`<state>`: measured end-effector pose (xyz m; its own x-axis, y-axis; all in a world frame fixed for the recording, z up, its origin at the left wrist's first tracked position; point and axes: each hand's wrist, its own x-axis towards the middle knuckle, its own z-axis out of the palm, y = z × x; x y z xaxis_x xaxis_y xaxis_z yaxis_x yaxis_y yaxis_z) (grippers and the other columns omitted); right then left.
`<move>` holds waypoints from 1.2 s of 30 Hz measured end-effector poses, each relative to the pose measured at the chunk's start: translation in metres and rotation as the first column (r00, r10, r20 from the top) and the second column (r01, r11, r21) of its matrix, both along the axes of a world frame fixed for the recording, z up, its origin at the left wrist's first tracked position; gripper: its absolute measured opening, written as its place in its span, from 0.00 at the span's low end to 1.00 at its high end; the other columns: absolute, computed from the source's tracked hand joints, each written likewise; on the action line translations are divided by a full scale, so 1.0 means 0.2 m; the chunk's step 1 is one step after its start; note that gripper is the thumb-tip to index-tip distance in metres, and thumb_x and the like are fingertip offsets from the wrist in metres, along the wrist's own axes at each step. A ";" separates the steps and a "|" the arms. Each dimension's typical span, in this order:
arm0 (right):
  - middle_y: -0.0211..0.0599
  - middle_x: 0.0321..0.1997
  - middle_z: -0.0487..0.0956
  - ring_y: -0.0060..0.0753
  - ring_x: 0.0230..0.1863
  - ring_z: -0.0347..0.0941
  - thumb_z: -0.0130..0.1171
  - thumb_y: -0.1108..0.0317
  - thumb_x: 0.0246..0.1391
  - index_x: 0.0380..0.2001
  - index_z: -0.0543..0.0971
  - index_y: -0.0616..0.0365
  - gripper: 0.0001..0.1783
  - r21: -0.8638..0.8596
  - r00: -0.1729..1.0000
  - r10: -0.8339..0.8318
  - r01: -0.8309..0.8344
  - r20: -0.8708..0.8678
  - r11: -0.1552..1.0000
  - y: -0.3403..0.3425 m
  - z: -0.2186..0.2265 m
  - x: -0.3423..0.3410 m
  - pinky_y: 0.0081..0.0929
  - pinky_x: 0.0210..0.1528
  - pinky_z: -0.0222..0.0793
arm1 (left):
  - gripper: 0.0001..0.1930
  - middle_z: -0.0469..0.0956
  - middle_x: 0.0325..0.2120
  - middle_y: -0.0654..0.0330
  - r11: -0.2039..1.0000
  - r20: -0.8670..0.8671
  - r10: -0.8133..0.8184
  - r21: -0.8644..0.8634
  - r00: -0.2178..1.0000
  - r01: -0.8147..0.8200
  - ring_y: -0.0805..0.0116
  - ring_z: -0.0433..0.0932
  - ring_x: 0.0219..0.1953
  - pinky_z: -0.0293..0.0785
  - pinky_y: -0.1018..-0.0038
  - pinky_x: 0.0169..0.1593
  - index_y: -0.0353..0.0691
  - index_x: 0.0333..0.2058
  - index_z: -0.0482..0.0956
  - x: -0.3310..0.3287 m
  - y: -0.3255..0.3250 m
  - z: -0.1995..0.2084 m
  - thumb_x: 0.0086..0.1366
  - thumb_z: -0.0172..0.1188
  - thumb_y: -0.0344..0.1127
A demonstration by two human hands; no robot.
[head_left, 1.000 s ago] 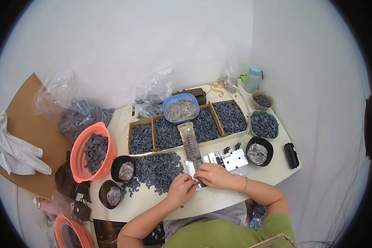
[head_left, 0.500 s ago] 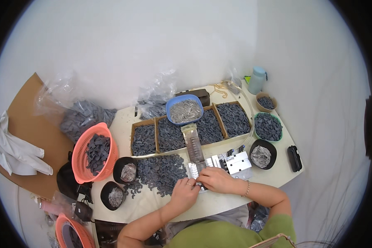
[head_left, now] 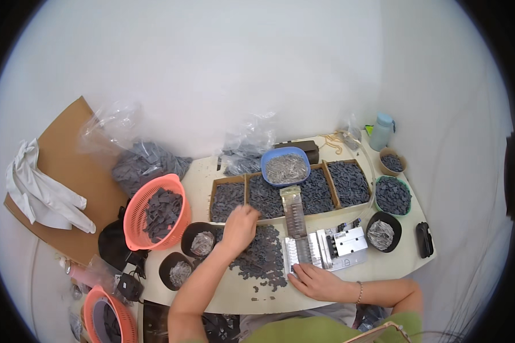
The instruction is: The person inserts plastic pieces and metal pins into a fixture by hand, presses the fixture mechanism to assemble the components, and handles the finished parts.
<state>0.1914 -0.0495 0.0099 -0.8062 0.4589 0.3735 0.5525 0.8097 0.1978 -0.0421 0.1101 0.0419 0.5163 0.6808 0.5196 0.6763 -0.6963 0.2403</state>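
Note:
My left hand point(head_left: 240, 230) is over the far side of a loose pile of small dark grey parts point(head_left: 260, 257), close to the front wall of a divided cardboard box point(head_left: 276, 222). Its fingers are curled together; whatever they hold is hidden. At the near end of a metal fixture point(head_left: 292, 254) rests my right hand point(head_left: 317, 283), thumb and fingertips close together. Anything between them is too small to make out. A clear ribbed tray point(head_left: 294, 216) leans from the box toward the fixture, which joins a silver block point(head_left: 350, 241) with tubing.
A blue bowl point(head_left: 264, 166) of metal pins sits on the box. Black bowls point(head_left: 167, 273) stand left, another point(head_left: 396, 237) right. A pink basket point(head_left: 133, 214) holds grey pieces. Farther right are a green-rimmed bowl point(head_left: 409, 201), a bottle point(head_left: 381, 132) and a black case point(head_left: 424, 240).
My left hand has left the fixture and moved left and away, to the pile by the box. My right hand stays at the fixture's near end. The whole view has shifted.

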 end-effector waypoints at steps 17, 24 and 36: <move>0.38 0.29 0.78 0.41 0.38 0.72 0.55 0.73 0.45 0.29 0.80 0.55 0.06 -0.252 0.822 -0.391 0.309 -0.414 0.917 0.71 0.13 0.34 0.37 0.40 0.67 | 0.03 0.77 0.25 0.54 0.974 0.201 0.134 -0.208 0.970 -0.091 0.58 0.77 0.28 0.74 0.69 0.34 0.37 0.25 0.76 0.19 0.25 0.00 0.52 0.61 0.25; 0.31 0.27 0.79 0.35 0.38 0.72 0.55 0.70 0.43 0.21 0.80 0.50 0.05 -0.082 0.856 -0.492 0.485 -0.157 0.871 0.99 0.02 0.27 0.34 0.42 0.63 | 0.05 0.77 0.26 0.59 0.791 0.395 -0.073 -0.536 0.916 0.294 0.73 0.76 0.25 0.72 0.78 0.31 0.33 0.33 0.79 0.20 -0.29 -0.06 0.56 0.61 0.23; 0.42 0.36 0.77 0.46 0.38 0.75 0.55 0.71 0.55 0.36 0.76 0.58 0.06 -0.581 0.731 -0.444 0.080 -0.518 0.810 0.52 0.20 0.16 0.35 0.40 0.72 | 0.19 0.75 0.42 0.49 0.953 -0.309 -0.287 0.006 0.907 0.304 0.57 0.75 0.44 0.76 0.71 0.44 0.28 0.41 0.76 0.22 -0.64 -0.21 0.48 0.55 0.29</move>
<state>0.2236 0.0536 0.0502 -0.2993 0.8726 0.3860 0.6028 0.4865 -0.6324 0.0013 -0.0188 0.0003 0.8267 0.4489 0.3393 0.4723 -0.8813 0.0153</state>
